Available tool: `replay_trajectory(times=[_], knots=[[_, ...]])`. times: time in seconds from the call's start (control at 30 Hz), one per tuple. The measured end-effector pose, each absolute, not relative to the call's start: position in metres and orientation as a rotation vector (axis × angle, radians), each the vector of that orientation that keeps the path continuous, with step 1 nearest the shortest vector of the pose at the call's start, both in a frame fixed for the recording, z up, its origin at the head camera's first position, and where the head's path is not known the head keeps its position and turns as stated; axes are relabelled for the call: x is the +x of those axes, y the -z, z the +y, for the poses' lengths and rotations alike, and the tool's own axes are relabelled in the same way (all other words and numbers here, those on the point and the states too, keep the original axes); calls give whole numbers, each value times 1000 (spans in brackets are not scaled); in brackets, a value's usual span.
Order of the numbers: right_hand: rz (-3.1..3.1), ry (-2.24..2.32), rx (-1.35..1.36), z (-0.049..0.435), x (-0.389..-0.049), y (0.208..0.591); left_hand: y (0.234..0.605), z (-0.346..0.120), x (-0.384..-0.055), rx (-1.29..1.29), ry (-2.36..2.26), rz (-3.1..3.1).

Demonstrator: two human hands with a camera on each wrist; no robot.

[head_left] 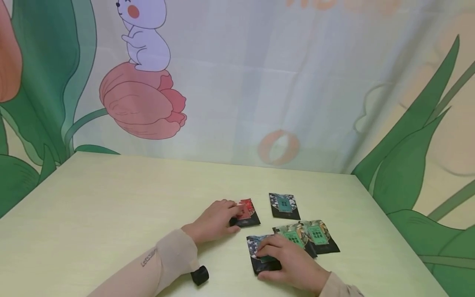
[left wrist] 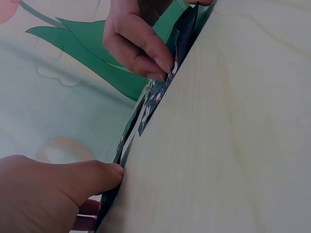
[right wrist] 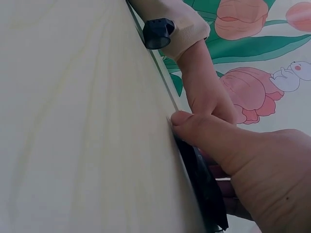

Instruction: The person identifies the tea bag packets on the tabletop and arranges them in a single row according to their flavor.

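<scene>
My left hand [head_left: 215, 220] grips a flat red-and-black packet [head_left: 253, 217], its fingers over the top and the thumb at the near edge. Closer to me, my right hand [head_left: 291, 262] holds a blue-and-black floral packet [head_left: 253, 245] between curled fingers and thumb. In the right wrist view the thumb lies along that packet's dark edge [right wrist: 199, 182]. Two green-labelled packets overlap just beyond the right hand, the outer one [head_left: 320, 236] farther right. Another blue floral packet [head_left: 284, 205] lies behind them, to the right of the red one.
The packets lie on a pale wood-grain table [head_left: 122, 198]. A curtain [head_left: 230, 90] printed with tulips and a white animal hangs along its back edge. A small black device [head_left: 200, 275] sits at the left sleeve's cuff.
</scene>
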State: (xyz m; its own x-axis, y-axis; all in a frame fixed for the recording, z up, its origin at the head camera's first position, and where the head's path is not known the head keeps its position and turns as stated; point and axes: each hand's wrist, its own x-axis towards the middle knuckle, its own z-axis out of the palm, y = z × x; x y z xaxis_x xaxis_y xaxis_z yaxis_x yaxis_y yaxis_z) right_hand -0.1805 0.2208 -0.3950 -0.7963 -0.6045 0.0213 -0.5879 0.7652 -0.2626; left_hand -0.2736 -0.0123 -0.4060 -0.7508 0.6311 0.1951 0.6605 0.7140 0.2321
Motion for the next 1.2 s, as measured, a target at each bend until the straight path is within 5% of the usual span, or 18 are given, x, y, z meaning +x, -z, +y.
replay_trajectory(times=[1.2], knots=[[2913, 439, -1056, 224, -183, 398, 404, -48, -256, -1039, 510, -2877]])
